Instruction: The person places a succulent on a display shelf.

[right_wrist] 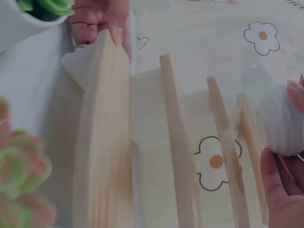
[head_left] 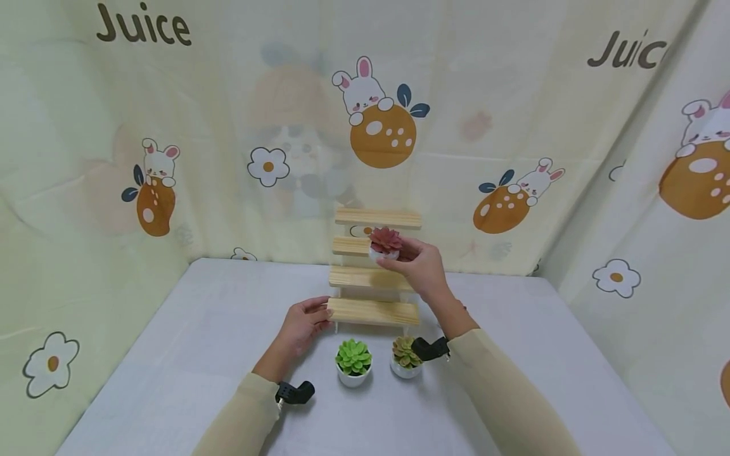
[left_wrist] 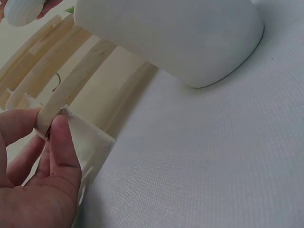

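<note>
My right hand (head_left: 421, 263) holds a red succulent (head_left: 386, 240) in a small white ribbed pot (right_wrist: 281, 121), up in front of the upper steps of a wooden tiered shelf (head_left: 373, 311). In the right wrist view, the fingers and thumb grip the pot's sides. At the shelf's lowest step, my left hand (head_left: 302, 324) pinches the left end of the board (left_wrist: 59, 95) between thumb and fingers. On the table before the shelf stand a green succulent (head_left: 353, 362) and a reddish-green succulent (head_left: 405, 358), each in a white pot. The right wrist camera partly covers the latter.
The shelf has several pale wood boards on white side supports, rising toward the back. It stands on a white-covered table (head_left: 239, 316). Behind and beside it hangs a cream curtain (head_left: 217, 114) printed with rabbits, fruit and flowers.
</note>
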Tool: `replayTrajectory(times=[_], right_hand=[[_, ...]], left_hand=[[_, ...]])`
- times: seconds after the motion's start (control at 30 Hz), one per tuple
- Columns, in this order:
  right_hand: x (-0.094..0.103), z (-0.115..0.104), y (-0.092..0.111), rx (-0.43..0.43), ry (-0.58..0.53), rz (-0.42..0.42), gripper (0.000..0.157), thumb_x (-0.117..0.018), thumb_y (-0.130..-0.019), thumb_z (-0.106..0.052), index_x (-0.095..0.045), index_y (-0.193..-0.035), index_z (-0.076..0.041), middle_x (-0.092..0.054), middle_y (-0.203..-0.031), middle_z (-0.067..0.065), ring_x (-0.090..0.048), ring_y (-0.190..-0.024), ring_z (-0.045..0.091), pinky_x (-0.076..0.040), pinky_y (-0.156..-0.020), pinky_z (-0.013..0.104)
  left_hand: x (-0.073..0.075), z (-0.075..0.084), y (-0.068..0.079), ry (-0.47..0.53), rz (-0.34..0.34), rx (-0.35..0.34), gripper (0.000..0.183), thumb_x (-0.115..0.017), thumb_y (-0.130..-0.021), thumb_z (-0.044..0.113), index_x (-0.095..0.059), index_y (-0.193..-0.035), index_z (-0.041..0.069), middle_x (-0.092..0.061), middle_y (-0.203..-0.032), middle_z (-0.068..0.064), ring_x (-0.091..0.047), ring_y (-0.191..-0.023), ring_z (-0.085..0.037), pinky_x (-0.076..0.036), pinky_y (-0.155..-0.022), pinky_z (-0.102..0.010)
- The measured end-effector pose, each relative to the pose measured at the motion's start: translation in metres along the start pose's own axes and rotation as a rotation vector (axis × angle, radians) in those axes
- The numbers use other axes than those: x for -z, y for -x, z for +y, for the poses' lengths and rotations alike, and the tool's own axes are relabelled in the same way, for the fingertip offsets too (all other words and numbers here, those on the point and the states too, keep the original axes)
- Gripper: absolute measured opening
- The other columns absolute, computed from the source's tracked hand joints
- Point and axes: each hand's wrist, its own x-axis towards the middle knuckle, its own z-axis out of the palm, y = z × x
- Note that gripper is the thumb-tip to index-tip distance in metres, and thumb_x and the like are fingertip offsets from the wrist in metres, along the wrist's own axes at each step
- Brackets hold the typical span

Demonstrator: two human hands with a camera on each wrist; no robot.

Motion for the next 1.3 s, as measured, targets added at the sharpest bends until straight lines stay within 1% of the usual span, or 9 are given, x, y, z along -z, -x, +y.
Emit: replayTrajectory(times=[0.2, 0.3, 0.4, 0.57, 0.73, 0.87, 0.97, 1.13, 1.3], right_hand=[[-0.008, -0.001, -0.018, 0.02, 0.023, 0.01, 0.063, -0.092, -0.076, -0.03, -0.07, -0.133, -0.014, -0.074, -0.123, 0.011, -0.073, -0.105, 0.019, -0.061, -0.08, 0.022], [-0.012, -0.002, -0.027, 0.022, 0.036, 0.026, 0.065, -0.093, -0.075, -0.031, -0.069, -0.133, -0.014, -0.075, -0.121, 0.01, -0.073, -0.106, 0.019, -0.061, -0.08, 0.022], [-0.016, -0.006, -0.036, 0.04, 0.064, 0.043, 0.063, -0.093, -0.076, -0.032, -0.07, -0.132, -0.013, -0.075, -0.121, 0.009, -0.074, -0.106, 0.02, -0.061, -0.079, 0.022], [-0.024, -0.011, -0.05, 0.062, 0.087, 0.06, 0.059, -0.092, -0.076, -0.03, -0.072, -0.128, -0.01, -0.075, -0.123, 0.009, -0.073, -0.108, 0.021, -0.061, -0.085, 0.025], [-0.03, -0.012, -0.063, 0.07, 0.09, 0.071, 0.059, -0.092, -0.076, -0.029, -0.071, -0.129, -0.01, -0.075, -0.122, 0.01, -0.073, -0.109, 0.022, -0.061, -0.092, 0.031], [-0.034, -0.011, -0.072, 0.069, 0.112, 0.078, 0.059, -0.092, -0.078, -0.029, -0.071, -0.13, -0.011, -0.074, -0.123, 0.01, -0.072, -0.109, 0.022, -0.06, -0.094, 0.033], [-0.037, -0.012, -0.08, 0.064, 0.122, 0.091, 0.055, -0.09, -0.079, -0.029, -0.072, -0.128, -0.011, -0.075, -0.12, 0.01, -0.072, -0.107, 0.021, -0.06, -0.09, 0.031], [-0.045, -0.016, -0.093, 0.051, 0.124, 0.114, 0.051, -0.09, -0.079, -0.027, -0.073, -0.124, -0.009, -0.076, -0.116, 0.011, -0.073, -0.101, 0.019, -0.059, -0.079, 0.025], [-0.054, -0.018, -0.103, 0.022, 0.123, 0.117, 0.051, -0.091, -0.079, -0.028, -0.074, -0.123, -0.011, -0.077, -0.114, 0.01, -0.071, -0.09, 0.015, -0.062, -0.072, 0.029]], left_hand=[[0.0, 0.0, 0.0, -0.036, 0.005, 0.005, 0.044, -0.068, -0.094, -0.003, -0.06, -0.137, -0.004, -0.069, -0.115, -0.014, -0.068, -0.086, -0.014, -0.061, -0.074, -0.024], [0.001, 0.001, 0.001, -0.04, 0.006, 0.01, 0.044, -0.068, -0.094, -0.002, -0.06, -0.137, -0.003, -0.069, -0.117, -0.015, -0.069, -0.087, -0.014, -0.061, -0.075, -0.025], [0.001, 0.0, 0.001, -0.046, 0.014, 0.01, 0.043, -0.068, -0.095, -0.002, -0.061, -0.137, -0.002, -0.068, -0.118, -0.016, -0.069, -0.088, -0.014, -0.061, -0.076, -0.025], [0.002, 0.0, 0.001, -0.042, 0.02, 0.008, 0.043, -0.067, -0.095, -0.003, -0.06, -0.137, -0.002, -0.069, -0.118, -0.016, -0.069, -0.088, -0.014, -0.061, -0.075, -0.025], [0.002, 0.0, 0.001, -0.032, 0.013, -0.001, 0.043, -0.067, -0.095, -0.003, -0.06, -0.137, -0.004, -0.069, -0.117, -0.015, -0.069, -0.087, -0.013, -0.061, -0.074, -0.024], [0.001, 0.001, 0.002, -0.033, 0.021, 0.006, 0.042, -0.066, -0.095, -0.004, -0.061, -0.136, -0.004, -0.069, -0.116, -0.015, -0.068, -0.087, -0.013, -0.06, -0.074, -0.024], [0.001, 0.002, 0.002, -0.04, 0.02, 0.008, 0.042, -0.066, -0.095, -0.004, -0.061, -0.136, -0.003, -0.069, -0.116, -0.015, -0.068, -0.087, -0.014, -0.061, -0.074, -0.024], [0.0, 0.002, 0.001, -0.035, 0.017, 0.004, 0.042, -0.067, -0.094, -0.004, -0.061, -0.136, -0.003, -0.069, -0.115, -0.014, -0.068, -0.087, -0.014, -0.061, -0.075, -0.024], [0.0, 0.002, 0.002, -0.033, 0.02, -0.001, 0.041, -0.067, -0.095, -0.004, -0.061, -0.136, -0.004, -0.069, -0.113, -0.014, -0.068, -0.086, -0.014, -0.061, -0.074, -0.025]])
